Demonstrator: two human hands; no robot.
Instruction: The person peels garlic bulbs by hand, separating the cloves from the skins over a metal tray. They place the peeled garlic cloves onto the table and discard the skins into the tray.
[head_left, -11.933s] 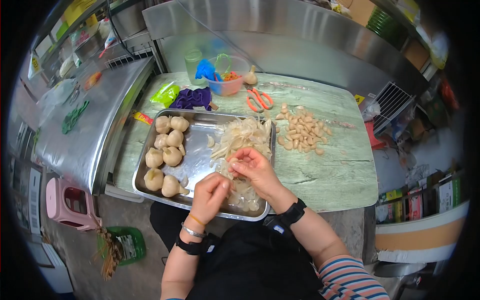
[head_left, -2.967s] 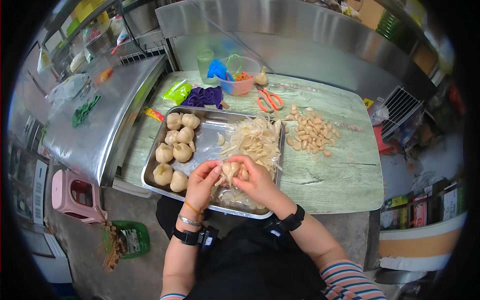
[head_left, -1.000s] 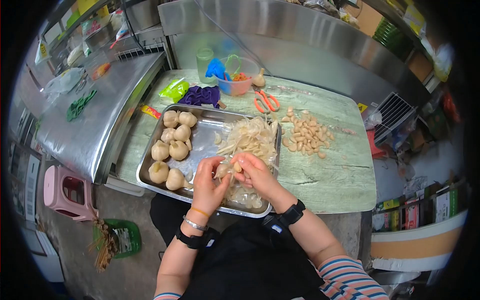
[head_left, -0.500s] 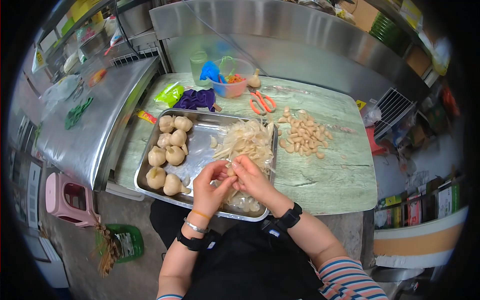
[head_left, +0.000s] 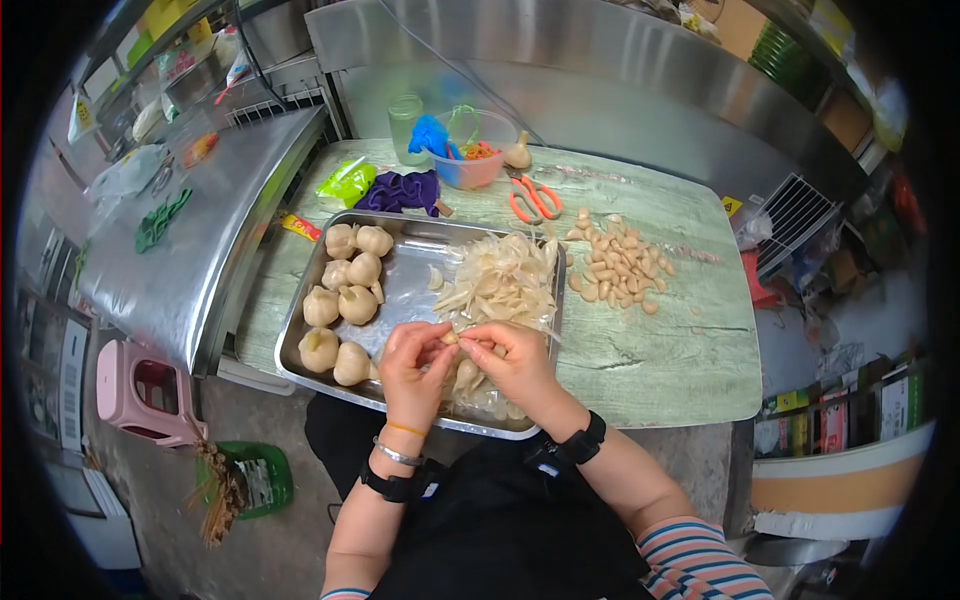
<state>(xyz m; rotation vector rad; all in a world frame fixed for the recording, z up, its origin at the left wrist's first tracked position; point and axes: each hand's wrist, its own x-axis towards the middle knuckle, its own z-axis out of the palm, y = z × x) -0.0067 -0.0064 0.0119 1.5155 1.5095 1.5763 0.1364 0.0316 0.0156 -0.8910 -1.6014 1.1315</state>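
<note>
A small garlic clove [head_left: 450,338] is pinched between the fingertips of both my hands, over the front of a metal tray [head_left: 408,270]. My left hand [head_left: 412,365] grips it from the left, my right hand [head_left: 515,362] from the right. Several whole garlic bulbs [head_left: 358,304] sit along the tray's left side. A heap of pale garlic skins [head_left: 500,280] fills its right side, partly behind my right hand. Right of the tray, a pile of peeled cloves [head_left: 620,265] lies on the green table.
Orange-handled scissors [head_left: 535,200], a purple cloth [head_left: 400,192], a green packet [head_left: 347,182] and a clear plastic bowl [head_left: 470,172] are behind the tray. A garlic bulb [head_left: 518,155] stands beside the bowl. A pink stool [head_left: 150,390] and a green basket [head_left: 262,478] stand on the floor at left.
Both hands have shifted slightly up and left, and my right fingers are straighter. The clove between them shows more clearly. The whole view has moved a little.
</note>
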